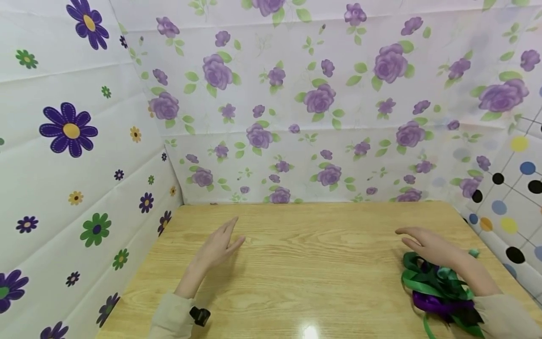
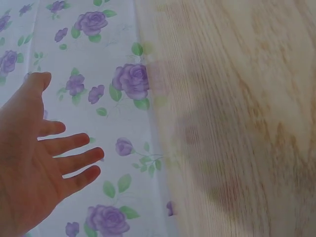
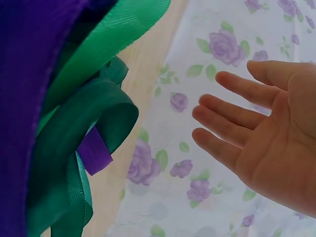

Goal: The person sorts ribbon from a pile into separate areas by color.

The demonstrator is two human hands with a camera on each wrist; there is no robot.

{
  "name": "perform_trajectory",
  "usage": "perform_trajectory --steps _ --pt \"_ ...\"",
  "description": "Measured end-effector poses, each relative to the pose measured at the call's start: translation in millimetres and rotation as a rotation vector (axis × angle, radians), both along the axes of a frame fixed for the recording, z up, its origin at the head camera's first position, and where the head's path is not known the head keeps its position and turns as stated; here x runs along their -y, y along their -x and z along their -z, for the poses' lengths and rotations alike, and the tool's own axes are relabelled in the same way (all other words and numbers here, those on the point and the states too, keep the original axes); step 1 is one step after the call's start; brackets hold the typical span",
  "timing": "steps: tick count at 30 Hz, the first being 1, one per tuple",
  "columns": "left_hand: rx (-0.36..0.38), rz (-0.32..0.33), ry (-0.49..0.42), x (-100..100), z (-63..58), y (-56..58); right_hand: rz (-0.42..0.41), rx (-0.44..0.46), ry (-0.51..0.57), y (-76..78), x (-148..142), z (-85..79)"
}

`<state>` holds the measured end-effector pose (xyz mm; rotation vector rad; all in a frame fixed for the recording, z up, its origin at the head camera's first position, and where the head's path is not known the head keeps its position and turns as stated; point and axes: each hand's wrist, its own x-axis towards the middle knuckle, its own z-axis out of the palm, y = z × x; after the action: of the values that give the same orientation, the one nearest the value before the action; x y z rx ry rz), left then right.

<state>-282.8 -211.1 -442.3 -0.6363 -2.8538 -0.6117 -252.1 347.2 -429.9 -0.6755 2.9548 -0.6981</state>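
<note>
A loose heap of green and purple ribbons [image 1: 440, 287] lies on the right side of the wooden table [image 1: 313, 263]. Above its far part hovers my right hand [image 1: 432, 245], fingers extended and nothing in its grasp. In the right wrist view the ribbons [image 3: 84, 128] loop close to the camera, with a gap between them and the palm [image 3: 266, 128]. My left hand [image 1: 218, 245] is held over the left part of the table, fingers spread and holding nothing; the left wrist view also shows this hand [image 2: 44, 163] bare.
Behind the table hangs a white cloth with purple roses [image 1: 271, 108]. On the left stands a cloth with purple and green daisies [image 1: 67, 188], and a dotted cloth [image 1: 508, 207] borders the right side. A black wrist device [image 1: 200, 316] sits at the left cuff.
</note>
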Motion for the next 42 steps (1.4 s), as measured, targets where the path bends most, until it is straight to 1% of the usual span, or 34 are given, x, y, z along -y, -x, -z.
perform_trajectory --steps 5,9,13,16,18,23,26,30,34,42 --pt "0.072 -0.011 -0.029 0.9 -0.7 -2.8 -0.018 0.041 0.005 -2.0 -0.2 -2.5" --pt "0.100 -0.012 -0.046 0.9 -0.3 -5.4 -0.032 0.104 -0.002 -2.0 -0.8 -3.9" --pt "0.141 0.006 -0.101 1.3 0.5 -8.6 -0.050 0.164 -0.004 -2.0 -1.7 -4.3" --pt "0.172 0.021 -0.139 0.7 1.0 -10.9 -0.054 0.187 -0.003 -3.7 -3.0 -3.9" --pt "0.187 0.024 -0.151 0.1 1.0 -12.3 -0.059 0.186 -0.009 -5.7 -3.5 -3.8" --pt "0.197 0.042 -0.173 -2.7 1.6 -15.0 -0.081 0.207 -0.015 -12.0 -4.2 -5.9" --pt "0.221 0.051 -0.198 -5.3 1.2 -16.9 -0.093 0.243 0.015 -14.0 -5.4 -6.2" --pt "0.246 0.054 -0.218 -8.0 1.9 -19.4 -0.119 0.263 0.053 -16.3 -6.5 -3.4" --pt "0.239 0.063 -0.228 -9.5 4.6 -21.6 -0.150 0.274 0.075 -18.5 -7.8 1.5" --pt "0.211 0.136 -0.283 -10.9 8.6 -26.8 -0.168 0.356 0.091 -21.5 -8.4 5.9"
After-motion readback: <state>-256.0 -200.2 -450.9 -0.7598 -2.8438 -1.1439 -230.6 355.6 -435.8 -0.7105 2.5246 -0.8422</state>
